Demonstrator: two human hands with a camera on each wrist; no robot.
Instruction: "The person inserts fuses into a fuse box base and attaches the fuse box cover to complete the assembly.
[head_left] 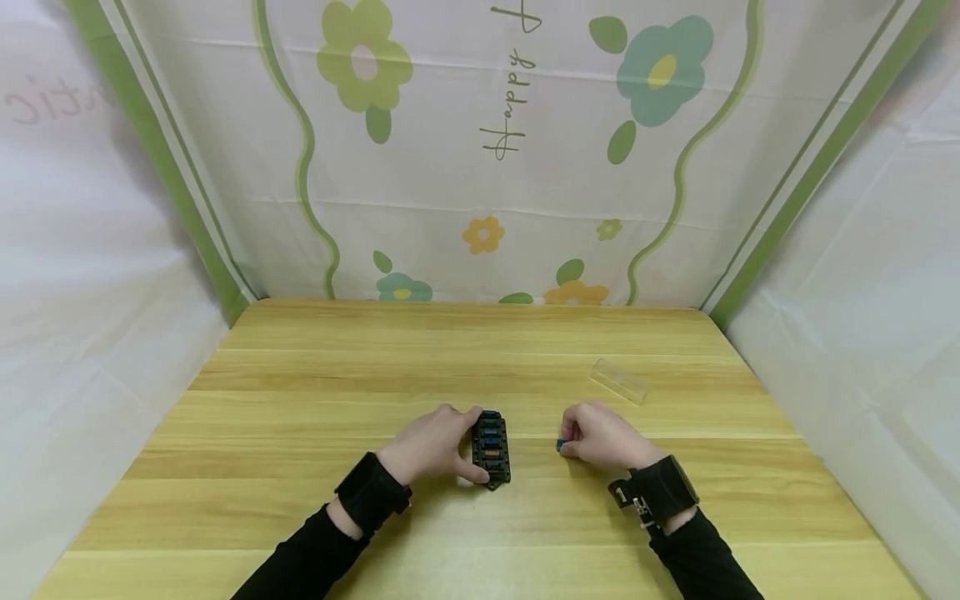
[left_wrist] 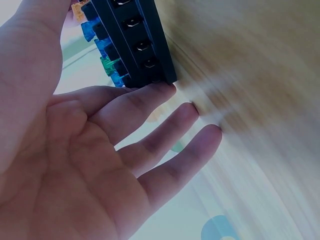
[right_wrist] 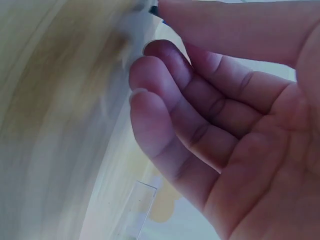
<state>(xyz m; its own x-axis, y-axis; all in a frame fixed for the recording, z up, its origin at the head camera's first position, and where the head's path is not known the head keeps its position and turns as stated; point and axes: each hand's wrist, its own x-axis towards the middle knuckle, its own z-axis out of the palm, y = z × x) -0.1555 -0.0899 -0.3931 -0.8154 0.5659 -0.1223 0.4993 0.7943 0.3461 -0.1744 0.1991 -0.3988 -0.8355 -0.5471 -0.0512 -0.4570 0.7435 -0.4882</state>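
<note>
A black fuse block (head_left: 492,446) with a row of blue, green and orange blade fuses (left_wrist: 102,49) lies near the middle of the wooden table. My left hand (head_left: 435,442) grips it by its two ends, thumb at the near end and index finger at the far end. In the left wrist view its other fingers extend loosely beside the block. To the right of the block, my right hand (head_left: 606,438) pinches a small blue piece (head_left: 560,445), likely a blade fuse, between thumb and index finger. Most of that piece is hidden by the fingertips.
Beyond my right hand lies a clear plastic cover (head_left: 618,382) on the wooden table (head_left: 360,367). A white cloth (head_left: 450,183) with printed flowers hangs behind the table's far edge, and white cloth also borders both sides.
</note>
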